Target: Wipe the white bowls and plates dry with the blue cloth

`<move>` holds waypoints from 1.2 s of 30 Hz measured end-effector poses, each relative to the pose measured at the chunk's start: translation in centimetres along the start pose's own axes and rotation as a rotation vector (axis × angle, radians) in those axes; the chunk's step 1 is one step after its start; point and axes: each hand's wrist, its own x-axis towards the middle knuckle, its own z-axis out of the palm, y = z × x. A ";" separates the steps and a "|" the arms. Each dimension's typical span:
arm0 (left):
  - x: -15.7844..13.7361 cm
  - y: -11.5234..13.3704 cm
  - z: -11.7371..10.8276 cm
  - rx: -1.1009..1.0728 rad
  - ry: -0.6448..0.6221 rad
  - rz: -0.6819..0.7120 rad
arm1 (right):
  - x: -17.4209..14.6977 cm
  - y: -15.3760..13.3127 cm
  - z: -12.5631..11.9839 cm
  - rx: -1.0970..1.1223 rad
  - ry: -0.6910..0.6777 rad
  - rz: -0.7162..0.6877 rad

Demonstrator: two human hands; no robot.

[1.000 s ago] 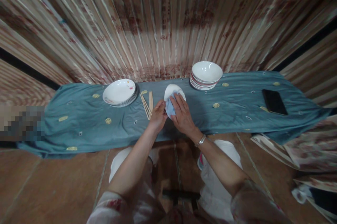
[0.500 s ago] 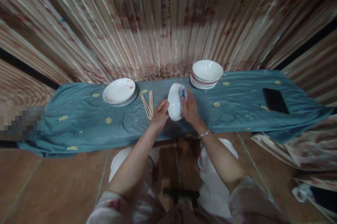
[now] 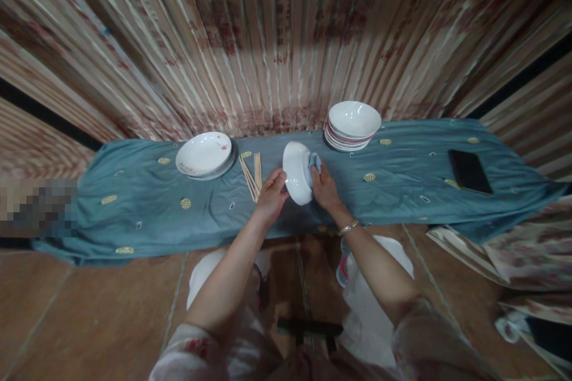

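A white bowl point(image 3: 295, 173) is held up on its side over the table's near edge, its base turned to the right. My left hand point(image 3: 271, 195) grips the bowl's rim on the left, thumb on the outside. On the other side, my right hand point(image 3: 325, 187) pinches a light blue cloth point(image 3: 315, 163) and presses it against the bowl's base. Part of the cloth is hidden by the fingers. Just left of my hands, several wooden chopsticks point(image 3: 257, 175) lie in two loose groups on the tablecloth.
A blue-green cloth covers the long narrow table point(image 3: 156, 220). Stacked plates point(image 3: 204, 154) stand at the left, stacked bowls point(image 3: 353, 121) at the back right. A black phone or tablet point(image 3: 470, 171) lies at the right. Behind hangs a striped curtain point(image 3: 277, 41).
The bowl has tilted so that more of its base side shows. My right hand with the cloth has shifted slightly right and down along the base. My left hand keeps its grip.
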 end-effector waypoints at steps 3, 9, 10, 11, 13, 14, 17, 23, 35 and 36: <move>0.0 0.0 0.1 -0.029 0.026 -0.003 | -0.5 0.1 0.0 0.000 -0.009 0.056; 0.5 -0.2 -0.3 -0.056 0.050 -0.014 | -1.9 0.1 -0.3 0.009 -0.009 0.130; 0.6 -0.3 -0.4 -0.064 0.053 -0.015 | -2.1 0.0 -0.3 0.006 -0.015 0.124; 0.7 -0.3 -0.4 -0.071 0.056 -0.014 | -2.4 -0.1 -0.4 0.004 -0.022 0.117; 0.9 -0.4 -0.6 -0.083 0.056 -0.008 | -3.0 -0.3 -0.4 0.000 -0.033 0.096; 1.0 -0.4 -0.7 -0.086 0.055 -0.003 | -3.3 -0.4 -0.4 -0.002 -0.032 0.081; 1.1 -0.5 -0.8 -0.083 0.057 0.012 | -4.2 -0.5 -0.3 -0.015 -0.026 0.023; 1.4 -0.4 -0.8 -0.045 0.080 0.013 | -5.6 -0.8 -0.2 -0.079 -0.050 -0.053; 1.4 0.0 -0.6 -0.049 0.085 0.004 | -7.1 -2.6 0.1 -0.226 -0.106 -0.438; 1.4 0.0 -0.6 -0.044 0.085 0.004 | -6.9 -2.7 0.1 -0.240 -0.115 -0.463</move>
